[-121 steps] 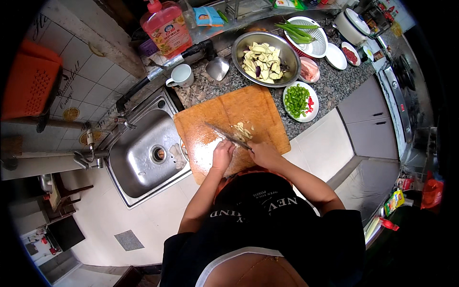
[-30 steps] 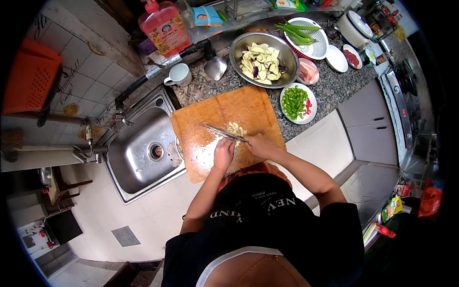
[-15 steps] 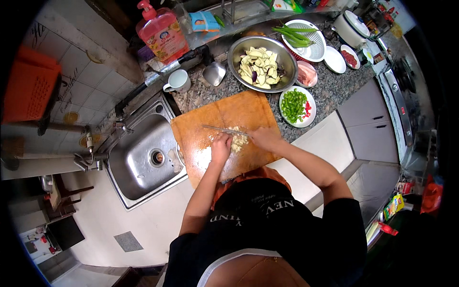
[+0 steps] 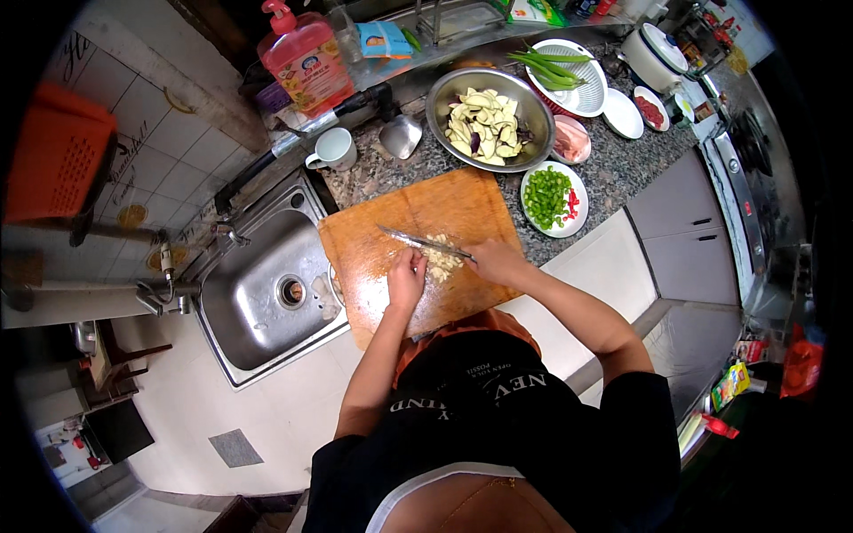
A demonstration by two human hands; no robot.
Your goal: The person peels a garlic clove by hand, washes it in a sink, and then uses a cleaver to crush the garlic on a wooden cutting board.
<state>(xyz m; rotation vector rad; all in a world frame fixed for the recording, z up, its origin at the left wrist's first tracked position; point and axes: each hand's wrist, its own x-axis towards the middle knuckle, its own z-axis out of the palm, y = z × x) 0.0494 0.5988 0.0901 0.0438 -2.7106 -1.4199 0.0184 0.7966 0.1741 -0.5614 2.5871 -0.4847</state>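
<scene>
My right hand [image 4: 494,261] is closed round the handle of a kitchen knife [image 4: 418,240], whose blade slants across the wooden cutting board [image 4: 382,306] with its tip to the left. Pale chopped bits that look like garlic [image 4: 439,268] lie in a small heap beside and under the blade. Close to the blade's near side, my left hand [image 4: 407,281] rests on the board with its fingers curled and pressed together. Whatever those fingers may hold is too small to make out.
Beyond the board stand a steel bowl of sliced eggplant [image 4: 435,89], a plate of chopped green and red peppers [image 4: 555,226], a dish of raw meat [image 4: 570,142] and a basket with green peppers [image 4: 586,98]. A sink [image 4: 240,329] adjoins on the left, near a mug [image 4: 333,149] and a spatula [image 4: 401,137].
The knife has tilted, so its blade face shows more and its handle end sits lower. My left hand has shifted slightly left and down, away from the chopped heap.
</scene>
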